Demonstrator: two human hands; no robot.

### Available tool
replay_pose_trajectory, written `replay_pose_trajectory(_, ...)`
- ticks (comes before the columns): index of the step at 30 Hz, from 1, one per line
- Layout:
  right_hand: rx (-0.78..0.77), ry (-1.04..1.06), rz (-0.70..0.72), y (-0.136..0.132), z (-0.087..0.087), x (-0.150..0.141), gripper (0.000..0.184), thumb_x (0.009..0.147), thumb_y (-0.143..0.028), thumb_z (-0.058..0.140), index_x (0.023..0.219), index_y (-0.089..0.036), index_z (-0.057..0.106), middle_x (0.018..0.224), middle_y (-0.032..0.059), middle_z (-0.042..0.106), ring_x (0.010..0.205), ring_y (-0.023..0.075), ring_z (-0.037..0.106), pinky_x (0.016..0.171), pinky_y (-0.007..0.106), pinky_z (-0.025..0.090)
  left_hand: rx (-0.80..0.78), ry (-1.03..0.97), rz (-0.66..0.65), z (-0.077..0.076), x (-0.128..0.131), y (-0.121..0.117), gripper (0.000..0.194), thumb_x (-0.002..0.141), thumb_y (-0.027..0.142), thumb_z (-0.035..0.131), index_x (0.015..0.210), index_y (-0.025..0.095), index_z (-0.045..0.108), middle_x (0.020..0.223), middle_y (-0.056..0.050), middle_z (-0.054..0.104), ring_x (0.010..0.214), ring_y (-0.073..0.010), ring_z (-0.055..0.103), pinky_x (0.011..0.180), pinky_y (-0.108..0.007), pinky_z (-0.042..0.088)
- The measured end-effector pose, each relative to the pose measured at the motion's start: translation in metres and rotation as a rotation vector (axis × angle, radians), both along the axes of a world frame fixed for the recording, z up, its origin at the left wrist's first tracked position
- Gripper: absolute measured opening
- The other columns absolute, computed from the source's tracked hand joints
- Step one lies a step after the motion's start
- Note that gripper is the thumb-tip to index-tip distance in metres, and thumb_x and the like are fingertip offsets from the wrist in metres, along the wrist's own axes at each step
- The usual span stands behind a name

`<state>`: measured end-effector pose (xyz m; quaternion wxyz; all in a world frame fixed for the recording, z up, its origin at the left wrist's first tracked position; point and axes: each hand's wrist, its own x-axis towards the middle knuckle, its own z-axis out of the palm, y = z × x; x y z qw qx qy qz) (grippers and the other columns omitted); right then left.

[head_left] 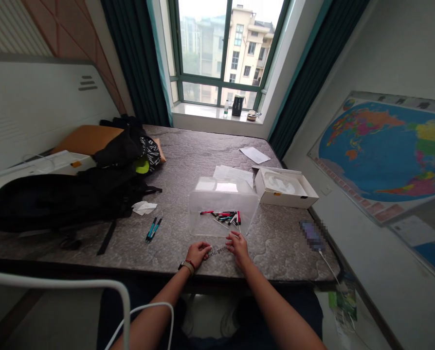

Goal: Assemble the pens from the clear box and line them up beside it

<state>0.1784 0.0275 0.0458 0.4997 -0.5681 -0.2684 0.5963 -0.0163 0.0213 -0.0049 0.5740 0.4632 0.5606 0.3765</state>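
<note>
A clear plastic box (197,204) is in front of me on the mattress-like surface, with a jumble of red, black and white pen parts (226,217) inside. Just below its near edge, my left hand (198,253) has its fingertips drawn together; anything between them is too small to make out. My right hand (239,249) is close to the box's near right corner. Its fingers are bent but apart, and I see nothing held in them. Left of the box, two teal-and-black pens (154,229) lie side by side.
Crumpled tissue (144,208) and a black backpack (60,199) lie on the left. Behind and right of the box are paper sheets (235,173) and an open white carton (286,187). A phone (312,235) with a cable lies near the right edge. A white tube frame (57,281) crosses the lower left.
</note>
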Motion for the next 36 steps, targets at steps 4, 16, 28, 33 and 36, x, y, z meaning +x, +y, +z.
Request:
replay_pose_trajectory(4, -0.121, -0.112, 0.274, -0.011, -0.021, -0.009, 0.04, 0.069, -0.048, 0.075, 0.086, -0.016, 0.061, 0.07, 0.0019, 0.067, 0.046, 0.0096, 0.059, 0.04, 0.018, 0.043, 0.069, 0.105, -0.111, 0.004, 0.002, -0.004, 0.037, 0.068, 0.05, 0.072, 0.08, 0.015, 0.068, 0.063, -0.001, 0.066, 0.054, -0.013, 0.06, 0.054, -0.024, 0.048)
replay_pose_trajectory(16, -0.032, -0.047, 0.302, -0.007, -0.01, -0.017, 0.041, 0.066, -0.05, 0.077, 0.082, -0.016, 0.059, 0.076, 0.0059, 0.072, 0.059, 0.0162, 0.068, 0.048, 0.022, 0.05, 0.085, 0.11, -0.196, 0.003, 0.0, -0.005, 0.044, 0.065, 0.05, 0.074, 0.091, 0.016, 0.062, 0.073, -0.002, 0.07, 0.058, -0.0137, 0.063, 0.056, -0.025, 0.049)
replay_pose_trajectory(28, 0.009, -0.669, 0.369, -0.02, -0.034, 0.005, 0.039, 0.088, -0.046, 0.05, 0.06, -0.019, 0.051, 0.039, -0.0044, 0.051, 0.03, 0.0081, 0.042, 0.036, 0.018, 0.029, 0.16, 0.234, -0.04, 0.006, 0.006, -0.014, 0.038, 0.081, 0.057, 0.055, 0.081, 0.019, 0.062, 0.067, -0.001, 0.068, 0.055, -0.0144, 0.063, 0.056, -0.025, 0.048)
replay_pose_trajectory(33, -0.018, -0.675, 0.403, -0.014, -0.036, 0.007, 0.038, 0.087, -0.046, 0.05, 0.061, -0.019, 0.054, 0.039, -0.0042, 0.051, 0.031, 0.0085, 0.042, 0.038, 0.018, 0.029, 0.153, 0.389, 0.097, 0.017, -0.032, -0.009, 0.047, 0.09, 0.06, 0.037, 0.077, 0.022, 0.061, 0.064, 0.0, 0.067, 0.052, -0.0146, 0.06, 0.055, -0.025, 0.044)
replay_pose_trajectory(36, -0.027, -0.678, 0.41, -0.01, -0.039, 0.007, 0.037, 0.088, -0.045, 0.048, 0.063, -0.019, 0.055, 0.04, -0.0035, 0.053, 0.031, 0.0088, 0.042, 0.039, 0.019, 0.029, 0.248, 0.691, 0.159, 0.032, -0.088, 0.011, 0.042, 0.092, 0.054, 0.04, 0.077, 0.024, 0.064, 0.068, -0.002, 0.066, 0.066, -0.0179, 0.064, 0.065, -0.027, 0.043)
